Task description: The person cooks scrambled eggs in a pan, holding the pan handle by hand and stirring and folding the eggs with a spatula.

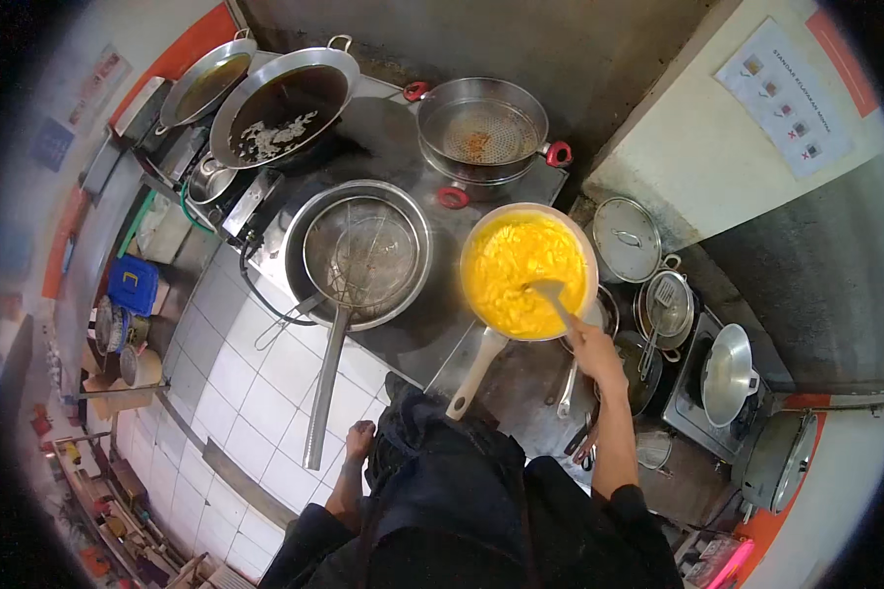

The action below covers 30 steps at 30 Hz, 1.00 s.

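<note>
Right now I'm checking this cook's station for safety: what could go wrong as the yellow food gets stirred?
The frying pan is full nearly to its rim, so the spatula in the right hand could push food over. Its pale handle juts past the stove edge toward the person and might be bumped. The left hand hangs free, not steadying it.

A working commercial kitchen, cramped and well used. Ahead of the right hand (pixel 591 351) a steel cooktop (pixel 403 147) carries a large steel wok of dark frying oil (pixel 283 106), a round wire-mesh skimmer in a steel basin (pixel 363 253) and a perforated steel strainer pot with red handles (pixel 481 130). Lidded steel pots (pixel 627 239) crowd just right of that hand; white floor tiles (pixel 255 393) lie to its left.
</note>
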Available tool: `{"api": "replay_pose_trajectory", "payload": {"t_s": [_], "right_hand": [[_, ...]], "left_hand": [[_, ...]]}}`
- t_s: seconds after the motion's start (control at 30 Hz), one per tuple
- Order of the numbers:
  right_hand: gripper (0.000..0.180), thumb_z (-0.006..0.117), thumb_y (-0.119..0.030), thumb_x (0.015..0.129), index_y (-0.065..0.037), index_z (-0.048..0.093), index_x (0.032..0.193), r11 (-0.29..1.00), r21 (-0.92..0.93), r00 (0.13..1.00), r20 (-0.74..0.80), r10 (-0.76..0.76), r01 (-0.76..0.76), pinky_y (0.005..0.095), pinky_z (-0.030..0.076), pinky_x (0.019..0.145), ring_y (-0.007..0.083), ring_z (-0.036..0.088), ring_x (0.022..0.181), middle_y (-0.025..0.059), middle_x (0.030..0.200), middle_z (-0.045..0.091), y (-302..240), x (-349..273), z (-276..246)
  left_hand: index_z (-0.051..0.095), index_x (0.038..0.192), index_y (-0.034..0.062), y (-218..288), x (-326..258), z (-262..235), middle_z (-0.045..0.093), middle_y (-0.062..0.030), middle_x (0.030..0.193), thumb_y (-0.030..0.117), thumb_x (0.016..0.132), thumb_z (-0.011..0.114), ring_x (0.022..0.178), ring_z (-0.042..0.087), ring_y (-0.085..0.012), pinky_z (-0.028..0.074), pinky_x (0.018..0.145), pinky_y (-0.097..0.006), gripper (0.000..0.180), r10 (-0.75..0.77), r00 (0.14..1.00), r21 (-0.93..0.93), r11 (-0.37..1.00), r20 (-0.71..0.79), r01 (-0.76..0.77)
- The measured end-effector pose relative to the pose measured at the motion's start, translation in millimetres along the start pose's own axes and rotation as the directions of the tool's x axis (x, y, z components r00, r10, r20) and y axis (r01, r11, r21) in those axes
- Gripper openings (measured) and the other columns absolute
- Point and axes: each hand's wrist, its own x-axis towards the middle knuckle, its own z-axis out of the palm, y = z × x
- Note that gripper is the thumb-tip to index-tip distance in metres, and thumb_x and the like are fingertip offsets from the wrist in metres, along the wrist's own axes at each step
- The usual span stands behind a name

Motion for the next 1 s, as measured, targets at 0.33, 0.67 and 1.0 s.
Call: {"api": "replay_pose_trajectory", "payload": {"t_s": [0.33, 0.67, 1.0], "right_hand": [[0.037, 0.044, -0.025, 0.096, -0.014, 0.055, 0.129, 0.997, 0.075, 0.999, -0.022, -0.025, 0.026, 0.0429, 0.045, 0.09, 0.0398, 0.057, 0.108, 0.0259, 0.112, 0.06, 5, 5, 16], [0.038, 0.044, -0.023, 0.094, -0.015, 0.054, 0.13, 0.992, 0.122, 0.993, -0.121, 0.016, -0.001, 0.0484, 0.047, 0.084, 0.0447, 0.059, 0.096, 0.0283, 0.102, 0.061, -18, 19, 32], [0.038, 0.045, -0.023, 0.094, -0.013, 0.054, 0.129, 0.992, 0.121, 0.965, -0.256, 0.058, -0.028, 0.0486, 0.046, 0.085, 0.0439, 0.058, 0.098, 0.0271, 0.105, 0.061, -29, 46, 40]], "left_hand": [[0.067, 0.105, -0.0001, 65, 6, -17, 0.068, -0.0145, 0.091, 0.029, 0.08, 0.059, 0.078, 0.066, -0.0228, 0.052, 0.075, -0.035, 0.039, -0.351, 0.936, -0.253, 0.902, 0.04, 0.349], [0.067, 0.105, 0.0016, 4, 16, -4, 0.066, -0.0155, 0.103, 0.031, 0.08, 0.058, 0.095, 0.063, -0.028, 0.049, 0.082, -0.037, 0.039, -0.082, 0.996, -0.034, 0.996, 0.036, 0.083], [0.068, 0.104, 0.0016, 36, 17, -7, 0.068, -0.0174, 0.104, 0.034, 0.079, 0.058, 0.101, 0.064, -0.0301, 0.048, 0.088, -0.038, 0.042, -0.169, 0.985, -0.099, 0.98, 0.043, 0.173]]}}
